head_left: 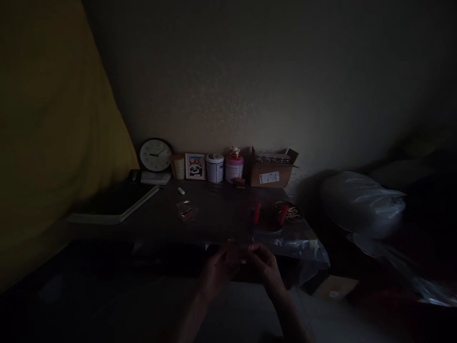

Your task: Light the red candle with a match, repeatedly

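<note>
The scene is very dark. In front of the table's near edge, my left hand [216, 269] is closed around a small, flat, reddish-brown piece [233, 253], whose kind I cannot make out. My right hand [264, 263] has its fingers pinched at the right side of that piece, where a small pale bit shows. Beyond the hands on the table lies a small clear packet [186, 213] with dark contents. Two red upright pieces [256, 214], like candles, stand on a dark tray [269, 230] to the right.
A round dish [293, 212] holds thin pale sticks. Along the wall stand a clock [156, 155], a framed panda picture [195, 166], a white tin [214, 168], a pink tin [234, 170] and an open cardboard box [270, 174]. A stuffed plastic bag [362, 205] sits right.
</note>
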`<action>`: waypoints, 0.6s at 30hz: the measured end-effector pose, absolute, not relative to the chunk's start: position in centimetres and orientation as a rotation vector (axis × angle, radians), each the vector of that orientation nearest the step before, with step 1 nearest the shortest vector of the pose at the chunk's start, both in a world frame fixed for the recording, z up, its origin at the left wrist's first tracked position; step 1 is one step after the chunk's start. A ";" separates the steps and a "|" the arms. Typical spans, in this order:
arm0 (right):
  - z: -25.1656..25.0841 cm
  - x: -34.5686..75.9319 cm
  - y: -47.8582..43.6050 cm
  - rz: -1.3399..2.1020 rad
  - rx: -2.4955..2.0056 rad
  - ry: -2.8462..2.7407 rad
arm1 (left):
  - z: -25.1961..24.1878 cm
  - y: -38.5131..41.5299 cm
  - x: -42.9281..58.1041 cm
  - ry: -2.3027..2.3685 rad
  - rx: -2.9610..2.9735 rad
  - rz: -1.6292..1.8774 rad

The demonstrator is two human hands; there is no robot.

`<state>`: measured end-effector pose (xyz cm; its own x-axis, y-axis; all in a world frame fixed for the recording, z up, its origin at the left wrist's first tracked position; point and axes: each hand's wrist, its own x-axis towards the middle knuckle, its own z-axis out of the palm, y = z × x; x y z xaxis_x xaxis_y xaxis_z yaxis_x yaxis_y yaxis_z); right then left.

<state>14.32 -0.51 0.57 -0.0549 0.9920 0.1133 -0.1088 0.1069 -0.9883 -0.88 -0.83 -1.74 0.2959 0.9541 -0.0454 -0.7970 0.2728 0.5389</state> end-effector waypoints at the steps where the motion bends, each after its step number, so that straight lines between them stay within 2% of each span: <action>1: 0.5 14.2 -0.6 1.167 -1.026 -1.276 | -1.8 -0.7 -0.9 0.394 0.466 1.232; 9: 0.6 12.7 -2.1 0.768 -0.990 -1.669 | -1.0 -0.3 -0.4 0.376 0.405 1.204; 18: 0.6 12.6 -2.0 0.476 -1.051 -1.752 | -0.5 -0.5 -0.1 0.364 0.394 1.195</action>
<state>12.55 -1.98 0.55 -0.1258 0.8251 0.5508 0.4329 0.5453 -0.7179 -0.10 -0.48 -0.47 0.3247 0.9436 -0.0648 -0.8195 0.3149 0.4788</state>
